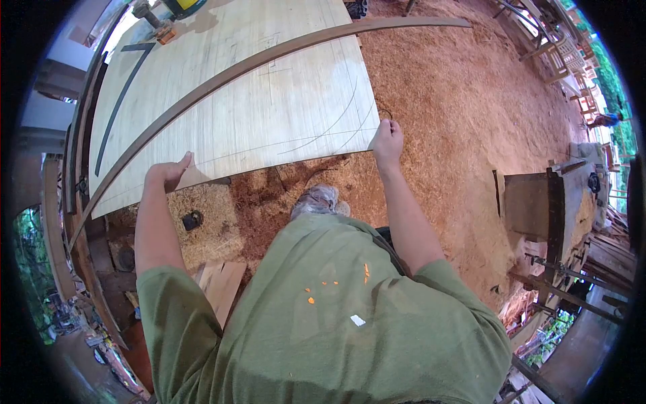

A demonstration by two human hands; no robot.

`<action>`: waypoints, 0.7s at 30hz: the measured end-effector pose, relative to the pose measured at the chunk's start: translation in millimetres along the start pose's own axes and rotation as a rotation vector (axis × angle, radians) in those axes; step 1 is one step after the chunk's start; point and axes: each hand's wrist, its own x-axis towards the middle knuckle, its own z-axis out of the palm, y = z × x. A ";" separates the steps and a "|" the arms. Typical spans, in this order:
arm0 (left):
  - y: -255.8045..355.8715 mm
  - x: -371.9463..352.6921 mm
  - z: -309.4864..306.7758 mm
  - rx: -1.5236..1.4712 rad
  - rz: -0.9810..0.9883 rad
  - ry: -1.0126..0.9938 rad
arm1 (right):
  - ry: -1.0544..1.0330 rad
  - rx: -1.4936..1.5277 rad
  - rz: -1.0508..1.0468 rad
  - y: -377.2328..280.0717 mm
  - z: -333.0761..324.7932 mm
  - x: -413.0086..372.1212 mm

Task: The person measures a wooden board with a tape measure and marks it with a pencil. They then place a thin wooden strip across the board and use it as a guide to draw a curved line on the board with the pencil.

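A large pale plywood sheet [296,101] lies before me, with pencilled straight lines and curved arcs on it. My left hand [168,173] grips its near edge, thumb on top and fingers hidden underneath. At the near right corner, my right hand [387,140] is closed on the same sheet. Across the top runs a long, thin wooden strip [232,73], looking bowed in this wide view and reaching past the sheet on both sides. Neither hand touches the strip. A dark carpenter's square [123,101] rests on the sheet's left part.
Near the far left edge stand a metal-and-wood tool [160,30] and a yellow-and-black container [183,7]. Sawdust and shavings cover the ground [437,121]. A wooden bench [538,202] stands at right, chairs [565,60] farther back. Light boards [221,286] lie below my left arm.
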 end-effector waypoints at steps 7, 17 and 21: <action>-5.4 12.5 5.0 -0.033 -0.009 0.033 | 0.025 -0.076 -0.020 0.3 -1.0 -0.4; -28.1 59.9 10.2 -0.129 0.109 -0.023 | -0.070 -0.066 0.086 17.5 -4.1 6.1; -13.0 16.7 10.2 -0.099 0.068 0.058 | -0.154 -0.093 0.158 2.0 -6.8 8.4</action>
